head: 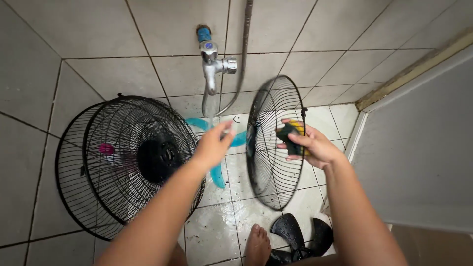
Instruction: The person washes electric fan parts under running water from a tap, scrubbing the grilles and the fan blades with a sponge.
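Grille [268, 148] is held upright on edge over the wet floor [217, 221], under the tap [212, 64]. A sponge [290, 135] is pinched in the right hand [313, 145] against its wires. The left hand [214, 143] is stretched forward, fingers [225, 132] curled; their hold cannot be told.

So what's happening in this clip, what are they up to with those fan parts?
A person stands barefoot on a wet tiled floor, scrubbing a black wire fan grille. The right hand presses a yellow-and-green sponge against the grille, held on edge; the left hand reaches toward the running tap. Two more grilles lean on the wall, a blue blade behind, a black blade near the foot.
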